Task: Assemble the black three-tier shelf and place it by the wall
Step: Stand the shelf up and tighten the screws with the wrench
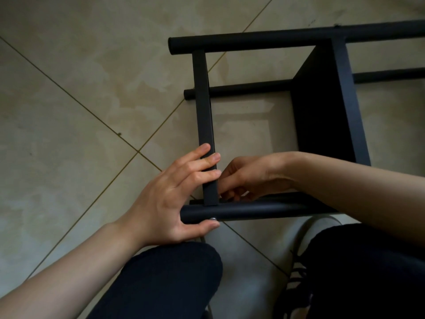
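Note:
The black shelf lies on its side on the tiled floor. Its end board (203,107) stands edge-up between a far round pole (253,41) and a near round pole (248,210); a second board (326,104) sits further right. My left hand (174,192) spans the corner joint: its fingers lie across the end board and its thumb presses under the near pole beside a small silver screw head (213,218). My right hand (248,178) reaches inside the frame to the same joint, fingers curled; what they pinch is hidden.
Another thin black pole (243,87) lies on the floor under the frame. My knees in dark trousers (161,282) and a laced shoe (296,279) fill the bottom of the view. Beige floor tiles (80,77) spread to the left and beyond.

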`<state>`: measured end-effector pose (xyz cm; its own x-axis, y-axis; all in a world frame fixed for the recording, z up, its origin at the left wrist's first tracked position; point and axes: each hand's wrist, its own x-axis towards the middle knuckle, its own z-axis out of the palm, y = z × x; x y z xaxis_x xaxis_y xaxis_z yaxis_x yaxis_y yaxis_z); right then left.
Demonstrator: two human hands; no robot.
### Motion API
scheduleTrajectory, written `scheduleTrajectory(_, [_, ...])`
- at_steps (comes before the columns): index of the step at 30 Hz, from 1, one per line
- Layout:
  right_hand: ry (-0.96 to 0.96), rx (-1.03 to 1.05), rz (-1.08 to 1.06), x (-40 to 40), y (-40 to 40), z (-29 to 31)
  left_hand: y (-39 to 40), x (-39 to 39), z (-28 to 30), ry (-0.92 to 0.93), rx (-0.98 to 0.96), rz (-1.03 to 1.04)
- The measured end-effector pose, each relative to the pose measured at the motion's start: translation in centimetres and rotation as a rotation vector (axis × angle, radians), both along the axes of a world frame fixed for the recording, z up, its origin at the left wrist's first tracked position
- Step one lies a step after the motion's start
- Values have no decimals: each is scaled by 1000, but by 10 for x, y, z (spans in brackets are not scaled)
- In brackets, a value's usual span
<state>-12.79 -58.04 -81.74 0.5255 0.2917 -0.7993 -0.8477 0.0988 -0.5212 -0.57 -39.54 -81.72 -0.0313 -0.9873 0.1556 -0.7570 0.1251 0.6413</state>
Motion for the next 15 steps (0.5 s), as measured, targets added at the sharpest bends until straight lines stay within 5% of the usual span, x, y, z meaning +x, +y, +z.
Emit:
scheduleTrajectory(8, [-17, -108, 33, 2, 6, -1, 0, 0, 0, 5, 1, -1])
scheduleTrajectory(15, [-31, 76, -33, -1, 5, -2, 0, 0, 1, 5, 8, 1])
